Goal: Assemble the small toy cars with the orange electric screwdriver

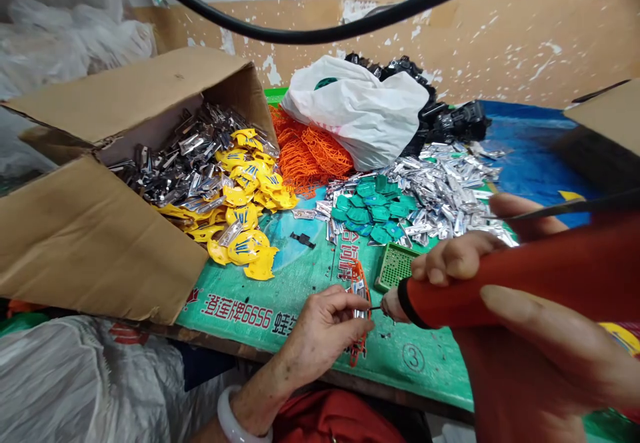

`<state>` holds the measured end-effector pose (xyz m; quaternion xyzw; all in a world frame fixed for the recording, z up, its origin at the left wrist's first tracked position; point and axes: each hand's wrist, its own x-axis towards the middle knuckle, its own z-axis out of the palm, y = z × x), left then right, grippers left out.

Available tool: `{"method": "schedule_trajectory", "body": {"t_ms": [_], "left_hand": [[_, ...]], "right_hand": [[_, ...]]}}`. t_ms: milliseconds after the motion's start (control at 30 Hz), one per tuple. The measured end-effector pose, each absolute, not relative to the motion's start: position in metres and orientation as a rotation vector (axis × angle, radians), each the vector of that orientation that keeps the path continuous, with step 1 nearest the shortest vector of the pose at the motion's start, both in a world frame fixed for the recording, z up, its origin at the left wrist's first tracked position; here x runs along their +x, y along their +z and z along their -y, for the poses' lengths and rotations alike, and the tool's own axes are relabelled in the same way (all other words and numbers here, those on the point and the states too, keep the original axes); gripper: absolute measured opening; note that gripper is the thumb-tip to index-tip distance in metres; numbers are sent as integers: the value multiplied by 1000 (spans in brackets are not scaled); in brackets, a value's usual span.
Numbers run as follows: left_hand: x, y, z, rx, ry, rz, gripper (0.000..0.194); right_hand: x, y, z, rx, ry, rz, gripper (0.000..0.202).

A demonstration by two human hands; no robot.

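Note:
My right hand (pixel 465 263) is wrapped round a red electric screwdriver (pixel 445 296) that reaches in from the right. Its thin bit points left and meets a small orange plastic part with a silver piece (pixel 358 290) on it. Thumb and fingers of my left hand (pixel 325 323) pinch that orange part close to the table's front edge; the fingers hide some of it. Just beyond the bit lies a small green perforated tray (pixel 395 266). Further back are a heap of teal plastic pieces (pixel 373 208) and a pile of silver pieces (pixel 440 186).
At left a cardboard box (pixel 150 90) lies open, spilling dark and silver parts (pixel 180 156) and yellow pieces (pixel 247 246). Orange netted parts (pixel 315 153), a white bag (pixel 355 106) and black parts (pixel 460 120) stand behind. A black cable (pixel 330 33) hangs across the top.

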<state>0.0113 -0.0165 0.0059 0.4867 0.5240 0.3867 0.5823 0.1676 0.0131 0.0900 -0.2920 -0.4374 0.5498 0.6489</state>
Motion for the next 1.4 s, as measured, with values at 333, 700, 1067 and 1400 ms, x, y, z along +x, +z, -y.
{"method": "schedule_trajectory", "body": {"t_ms": [333,700,1067,1400], "left_hand": [[13,1,17,975,924,-1098,37],[14,-2,16,976,923,-1082,33],[16,-1,16,956,908,-1134,37],[13,3,16,1027,795,-1193,39]], "right_hand": [[166,86,-13,-725,1281,1089,53],[174,81,-8,-676,1355,1146,47],[164,83,-5,-726,1261,1125,52],[166,80,-10,-685,1316,1174,53]]}}
